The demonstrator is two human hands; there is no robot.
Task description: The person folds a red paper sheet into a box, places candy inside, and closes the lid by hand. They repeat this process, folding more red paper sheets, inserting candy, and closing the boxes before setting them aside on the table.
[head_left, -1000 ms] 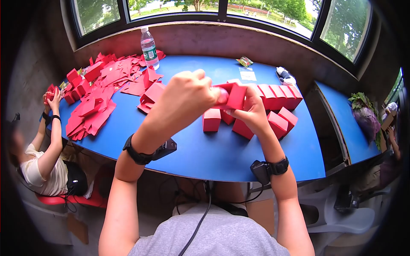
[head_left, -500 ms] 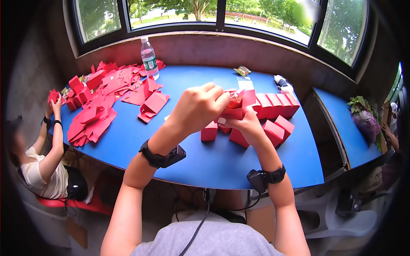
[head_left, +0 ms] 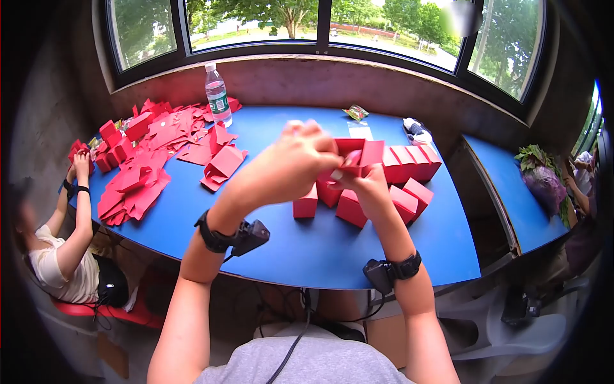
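Note:
Between my two hands a red box (head_left: 372,154) is held up above the blue table (head_left: 281,256), its top side open. My right hand (head_left: 366,185) grips it from below on the right. My left hand (head_left: 297,160) is closed at its left side, fingertips at the box's edge; whether they pinch the box or something inside is hidden. Just beneath and behind stand several closed red boxes: one (head_left: 306,203) at the left, a row (head_left: 409,164) behind, and others (head_left: 404,203) near my right wrist.
Flat red card pieces (head_left: 137,192) and a part-folded red box (head_left: 225,164) lie at the left. A water bottle (head_left: 218,99) stands at the back. A co-worker (head_left: 64,256) holds a red box at far left. A small packet (head_left: 356,112) lies near the wall.
The held box has tipped and turned between my hands, and the reddish wrapped thing seen in its opening half a second ago no longer shows clearly. The camera view has shifted slightly.

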